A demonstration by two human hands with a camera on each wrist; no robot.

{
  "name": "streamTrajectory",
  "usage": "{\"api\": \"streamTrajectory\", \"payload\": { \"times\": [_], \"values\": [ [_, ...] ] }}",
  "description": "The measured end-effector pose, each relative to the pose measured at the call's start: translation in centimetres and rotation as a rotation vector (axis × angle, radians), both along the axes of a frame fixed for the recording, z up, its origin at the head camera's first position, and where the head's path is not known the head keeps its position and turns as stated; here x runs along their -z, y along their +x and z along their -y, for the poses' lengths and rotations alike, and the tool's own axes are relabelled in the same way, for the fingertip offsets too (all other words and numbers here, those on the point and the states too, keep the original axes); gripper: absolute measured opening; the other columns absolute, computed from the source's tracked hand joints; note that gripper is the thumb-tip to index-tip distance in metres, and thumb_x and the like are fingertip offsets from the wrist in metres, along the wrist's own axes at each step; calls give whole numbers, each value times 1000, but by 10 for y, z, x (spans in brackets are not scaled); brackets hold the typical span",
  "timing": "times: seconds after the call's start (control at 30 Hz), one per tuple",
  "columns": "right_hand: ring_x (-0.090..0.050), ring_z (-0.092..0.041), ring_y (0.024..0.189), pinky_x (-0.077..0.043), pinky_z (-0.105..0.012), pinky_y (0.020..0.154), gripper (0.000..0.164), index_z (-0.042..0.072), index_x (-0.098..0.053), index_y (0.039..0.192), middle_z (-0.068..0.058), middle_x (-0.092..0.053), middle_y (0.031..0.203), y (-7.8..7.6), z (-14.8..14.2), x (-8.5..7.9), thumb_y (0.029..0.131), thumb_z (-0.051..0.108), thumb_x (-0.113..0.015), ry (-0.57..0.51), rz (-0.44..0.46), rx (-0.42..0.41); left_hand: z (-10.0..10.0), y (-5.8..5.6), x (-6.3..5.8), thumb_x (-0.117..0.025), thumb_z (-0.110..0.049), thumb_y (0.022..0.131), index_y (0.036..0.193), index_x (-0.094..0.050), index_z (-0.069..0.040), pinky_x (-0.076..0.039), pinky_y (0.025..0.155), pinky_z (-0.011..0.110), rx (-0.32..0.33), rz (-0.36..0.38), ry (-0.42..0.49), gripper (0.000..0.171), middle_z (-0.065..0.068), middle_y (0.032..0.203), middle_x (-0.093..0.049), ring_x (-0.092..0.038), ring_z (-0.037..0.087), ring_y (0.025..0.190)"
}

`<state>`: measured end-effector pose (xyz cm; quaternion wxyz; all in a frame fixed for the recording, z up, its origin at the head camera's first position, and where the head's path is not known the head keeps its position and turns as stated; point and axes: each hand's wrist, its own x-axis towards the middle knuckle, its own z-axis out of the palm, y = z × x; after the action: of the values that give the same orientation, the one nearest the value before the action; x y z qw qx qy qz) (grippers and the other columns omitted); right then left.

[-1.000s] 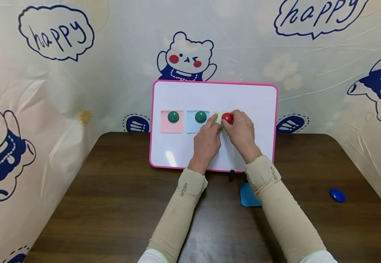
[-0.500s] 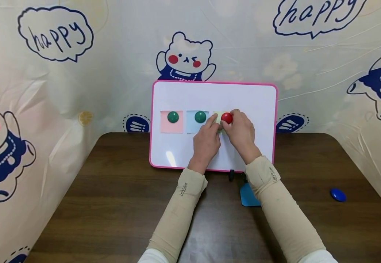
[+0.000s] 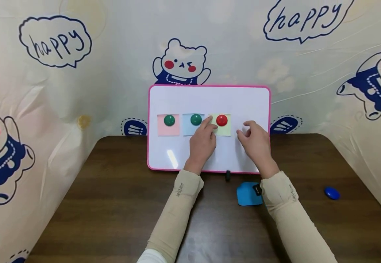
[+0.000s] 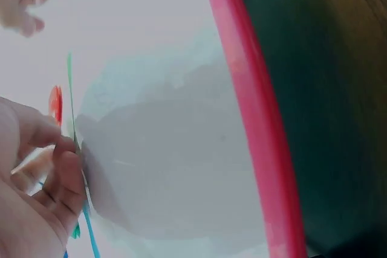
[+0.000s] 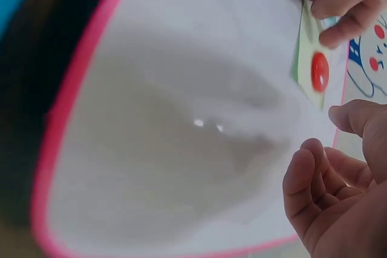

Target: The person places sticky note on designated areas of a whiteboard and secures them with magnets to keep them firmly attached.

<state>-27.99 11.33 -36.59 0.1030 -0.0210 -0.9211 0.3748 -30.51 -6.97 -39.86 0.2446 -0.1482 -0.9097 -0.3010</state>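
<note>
A red round magnet (image 3: 222, 120) sits on a light green sticky note (image 3: 224, 132) on the pink-framed whiteboard (image 3: 177, 157). My left hand (image 3: 202, 142) rests at that note's left edge, its index finger reaching up along it and overlapping the blue sticky note (image 3: 188, 129) beside it. My right hand (image 3: 257, 143) hovers right of the note with thumb and fingers apart, holding nothing; the right wrist view shows a gap between it and the red magnet (image 5: 320, 72). Green magnets sit on the blue note and on the pink sticky note (image 3: 168, 131) at left.
A blue magnet (image 3: 332, 193) lies on the brown table (image 3: 111, 215) at right. A bright blue flat piece (image 3: 247, 195) lies before the board, partly overlapped by a black item near my right cuff. A patterned cloth (image 3: 118, 73) hangs behind.
My right hand has let go of the red magnet and moved right, leaving it on the light green note. The left hand has stayed at the note's edge. The head view has shifted slightly.
</note>
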Motion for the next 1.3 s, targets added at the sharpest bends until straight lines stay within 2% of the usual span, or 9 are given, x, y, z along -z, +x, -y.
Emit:
{"api": "streamTrajectory", "payload": {
  "times": [0.07,0.2,0.4,0.6,0.73,0.9,1.03,1.17,1.3],
  "values": [
    [-55,-28,86,-58,-41,70,48,6,-55,139,-13,-59,98,9,-11,2,98,30,-66,-12,6,3,-1,2,0,-58,-9,99,112,-74,-10,-53,66,21,35,-10,31,21,0,141,-59,-62,16,118],
    [-54,-30,84,-55,-40,67,44,3,-56,136,-14,-59,94,29,-38,10,100,27,-64,-3,-25,3,-7,11,0,-57,-12,101,110,-75,-13,-53,80,22,162,33,50,21,-2,122,-69,-64,11,102],
    [-51,-30,86,-50,-38,66,45,0,-55,136,-15,-58,97,56,-86,30,102,30,-59,-17,-16,18,-30,33,-7,-54,-18,104,117,-74,-15,-51,91,27,373,304,-100,24,-5,115,-70,-62,11,99],
    [-56,-32,88,-51,-40,71,45,0,-57,134,-20,-61,106,79,-131,47,103,32,-58,-57,-1,74,-51,52,-9,-59,-23,102,122,-71,-18,-51,88,28,489,534,-311,24,-6,111,-69,-58,13,93],
    [-64,-25,74,-54,-31,61,42,-2,-60,130,-19,-65,100,93,-156,56,103,30,-59,-86,-30,105,-58,62,-6,-61,-22,101,120,-72,-16,-51,84,28,511,636,-402,23,-6,104,-67,-57,12,90],
    [-64,-11,61,-54,-24,53,37,-2,-63,125,-16,-66,93,101,-174,62,102,26,-60,-167,-69,132,-60,68,2,-63,-21,100,116,-73,-14,-51,80,26,485,635,-452,21,-5,101,-67,-56,12,86],
    [-64,-12,62,-54,-25,55,38,-2,-63,126,-16,-67,95,105,-183,68,102,27,-59,-170,-53,153,-61,71,5,-66,-23,98,116,-73,-14,-52,79,28,441,645,-482,21,-4,101,-67,-57,12,85],
    [-62,-29,81,-48,-42,77,40,-6,-61,126,-22,-65,102,115,-201,79,104,26,-54,-28,-13,188,-66,77,7,-67,-27,98,121,-71,-14,-53,82,30,416,667,-546,27,-3,106,-68,-57,13,87],
    [-55,-49,95,-39,-61,82,43,-10,-57,124,-31,-61,109,125,-223,90,103,27,-51,106,70,252,-72,81,11,-68,-27,97,118,-72,-13,-52,80,30,403,677,-594,26,-4,102,-68,-57,13,85]
  ]
}}
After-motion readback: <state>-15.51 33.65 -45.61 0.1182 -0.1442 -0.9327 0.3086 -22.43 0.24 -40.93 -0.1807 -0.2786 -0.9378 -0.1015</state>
